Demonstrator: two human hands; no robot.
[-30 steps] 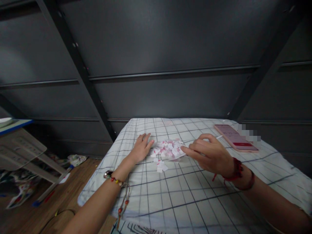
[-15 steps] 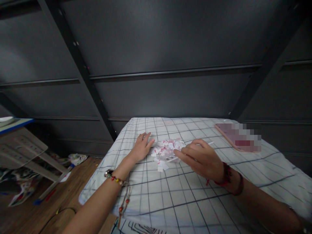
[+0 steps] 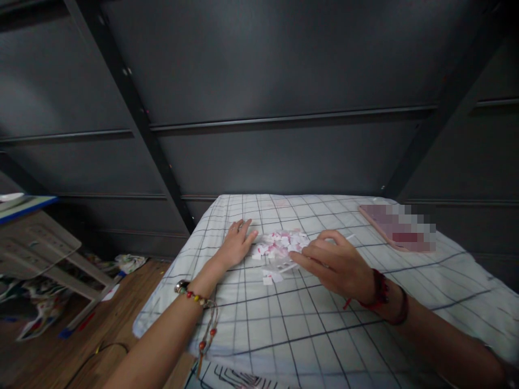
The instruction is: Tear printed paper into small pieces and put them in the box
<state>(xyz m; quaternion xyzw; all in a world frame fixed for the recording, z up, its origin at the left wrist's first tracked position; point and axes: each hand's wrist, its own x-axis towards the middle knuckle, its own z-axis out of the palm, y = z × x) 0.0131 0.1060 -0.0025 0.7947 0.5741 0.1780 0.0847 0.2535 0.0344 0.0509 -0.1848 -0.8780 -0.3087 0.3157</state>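
A loose heap of small white and pink paper scraps [image 3: 279, 244] lies on the checked cloth [image 3: 251, 319], between my hands. My left hand [image 3: 237, 243] rests flat on the cloth at the heap's left edge, fingers spread and holding nothing. At the heap's right side, my right hand [image 3: 334, 262] is closed around a thin white stick [image 3: 351, 236], which pokes out behind the fingers. A pale strip shows by the fingertips over the scraps; whether it belongs to the stick I cannot tell. A few scraps [image 3: 272, 277] lie nearer to me, apart from the main heap.
A pink-cased phone [image 3: 377, 222], partly blurred out, lies at the right on the cloth. Dark panels [image 3: 263, 156] rise behind the far edge. To the left stand a blue-edged desk [image 3: 36, 208] and, below, a wooden floor [image 3: 121, 308] with a cable.
The scraps nearest to me lie slightly differently, a little lower in view. Both hands stay almost where they were, with the stick still in my right hand.
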